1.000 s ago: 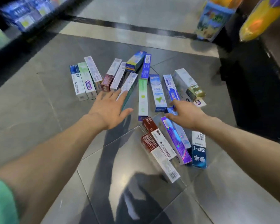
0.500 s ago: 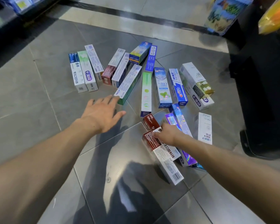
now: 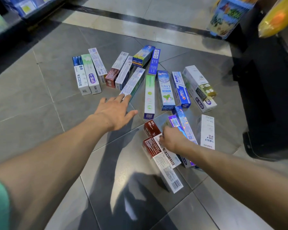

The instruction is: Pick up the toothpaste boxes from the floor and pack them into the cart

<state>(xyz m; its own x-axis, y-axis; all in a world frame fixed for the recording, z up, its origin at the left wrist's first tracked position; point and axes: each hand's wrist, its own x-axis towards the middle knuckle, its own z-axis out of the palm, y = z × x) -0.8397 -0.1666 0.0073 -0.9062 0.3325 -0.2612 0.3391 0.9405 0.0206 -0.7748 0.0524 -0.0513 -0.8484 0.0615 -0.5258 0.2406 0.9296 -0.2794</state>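
Toothpaste boxes (image 3: 149, 95), long printed cardboard cartons, lie scattered on the grey tiled floor (image 3: 32, 103). Left hand (image 3: 114, 112) stretches forward, fingers straight, fingertips touching a white-and-green carton (image 3: 133, 83). Right hand (image 3: 170, 138), knuckles up, curls onto a red-and-white carton (image 3: 163, 146); its fingertips are hidden, exact hold unclear.

Light from overhead glares off the glossy floor (image 3: 60, 100). My shadow falls dark below me. The edges bend and blur.
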